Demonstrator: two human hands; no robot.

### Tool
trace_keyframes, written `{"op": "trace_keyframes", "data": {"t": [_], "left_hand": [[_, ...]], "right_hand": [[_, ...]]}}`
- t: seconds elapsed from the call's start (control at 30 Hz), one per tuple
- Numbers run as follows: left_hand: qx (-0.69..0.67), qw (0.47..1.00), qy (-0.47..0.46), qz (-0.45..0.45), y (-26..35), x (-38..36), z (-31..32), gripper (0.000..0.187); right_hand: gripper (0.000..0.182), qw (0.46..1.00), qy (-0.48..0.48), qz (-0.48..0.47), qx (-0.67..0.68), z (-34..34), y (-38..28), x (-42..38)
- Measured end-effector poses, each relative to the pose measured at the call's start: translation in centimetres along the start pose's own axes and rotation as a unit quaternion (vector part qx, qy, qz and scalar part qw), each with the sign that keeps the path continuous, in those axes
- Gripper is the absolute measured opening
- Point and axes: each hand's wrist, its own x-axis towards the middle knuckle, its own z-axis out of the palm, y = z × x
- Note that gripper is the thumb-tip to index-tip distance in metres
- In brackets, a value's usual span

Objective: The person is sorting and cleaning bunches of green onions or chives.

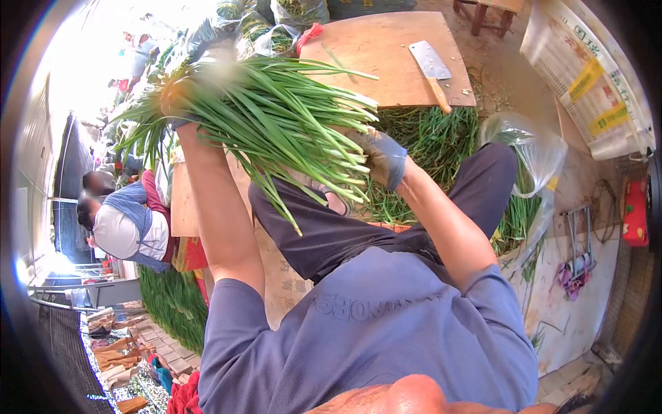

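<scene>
A large bunch of garlic chives (276,110) is held up above my lap, its long green leaves to the left and its pale stem ends to the right. Under the leafy end is my left hand (185,123), closed on the bunch, with most of its fingers hidden by leaves. My right hand (383,157), in a grey-blue glove, grips at the pale stem ends; its fingertips are partly behind the stems. Beyond the bunch, a cleaver (429,61) with a wooden handle lies on a wooden board (379,41).
Loose chives (434,141) are heaped below the board. A clear plastic bag (527,148) stands by my right knee, and more greens (176,303) lie on the left floor. Another person (131,224) is bent over at the left. Filled bags (265,31) stand at the back.
</scene>
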Motion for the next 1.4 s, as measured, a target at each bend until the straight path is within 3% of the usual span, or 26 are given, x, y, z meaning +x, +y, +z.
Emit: {"op": "trace_keyframes", "data": {"t": [0.07,0.1,0.2,0.23,0.3,0.37,0.43,0.53,0.7,0.87,0.93,1.03,1.13,1.17,1.23,1.3,1.37,1.4], "left_hand": [[0.245,0.967,-0.046,0.059,-2.3,0.5,0.6,0.028],[0.363,0.925,-0.067,0.086,-4.0,0.8,1.0,0.029],[0.241,0.969,-0.043,0.036,-9.3,0.2,3.1,0.032],[0.215,0.975,-0.037,0.029,-9.6,0.1,3.4,0.032],[0.214,0.975,-0.036,0.044,-9.5,-0.5,3.6,0.033],[0.218,0.973,-0.075,0.012,-7.5,-0.7,2.6,0.029],[0.217,0.972,-0.093,-0.008,-4.5,-0.5,1.3,0.028],[0.199,0.977,-0.078,-0.007,-2.6,-0.4,0.3,0.026],[0.031,0.997,-0.007,-0.068,-3.9,-1.0,0.4,0.022],[0.154,0.987,-0.034,-0.019,-3.8,-0.6,-0.3,0.022],[0.084,0.994,-0.029,-0.069,-4.0,-0.6,0.1,0.023],[0.01,0.997,-0.018,-0.075,-1.6,-0.9,-0.5,0.026],[-0.079,0.995,-0.016,-0.056,-1.5,-1.5,-1.0,0.03],[-0.139,0.988,-0.014,-0.064,-1.5,-1.8,-1.1,0.031],[-0.351,0.927,-0.004,-0.13,1.8,-2.5,-1.3,0.032],[-0.544,0.817,0.006,-0.189,5.2,-3.3,-1.5,0.033],[-0.607,0.766,-0.006,-0.213,4.7,-3.3,-1.4,0.034],[-0.581,0.786,-0.022,-0.21,2.1,-3.3,-0.9,0.035]], "right_hand": [[0.04,0.985,0.025,-0.043,-0.166,-0.8,0.1,0.0],[0.039,0.982,0.047,-0.062,-0.171,0.0,-0.4,-0.6],[0.032,0.903,0.132,-0.157,-0.377,-2.6,1.0,-0.3],[0.033,0.914,0.135,-0.109,-0.368,-2.7,0.6,-1.2],[0.029,0.892,0.128,-0.172,-0.397,-2.7,0.8,-1.8],[0.026,0.923,0.113,-0.144,-0.338,-2.3,0.5,-2.2],[0.024,0.98,0.089,-0.02,-0.177,-1.1,-0.7,-3.2],[0.023,0.993,0.038,-0.043,-0.104,-1.2,-1.1,-3.8],[0.03,0.966,0.016,-0.086,-0.243,-0.7,-1.5,-5.1],[0.02,0.924,0.053,-0.156,-0.347,-1.0,0.1,-4.5],[0.02,0.885,0.048,-0.162,-0.434,-1.0,-0.1,-4.6],[0.019,0.936,-0.002,-0.093,-0.339,-1.4,0.1,-4.4],[0.019,0.988,-0.069,-0.009,-0.139,-0.7,-0.7,-5.2],[0.024,0.988,-0.033,0.007,-0.152,-0.2,-1.2,-5.8],[0.028,0.991,-0.098,-0.031,-0.086,-0.2,-1.3,-5.8],[0.031,0.992,-0.121,-0.035,0.003,1.0,-2.3,-6.8],[0.032,0.988,-0.143,-0.015,0.061,1.5,-2.8,-7.3],[0.033,0.984,-0.153,-0.005,0.09,1.7,-3.0,-7.6]]}}
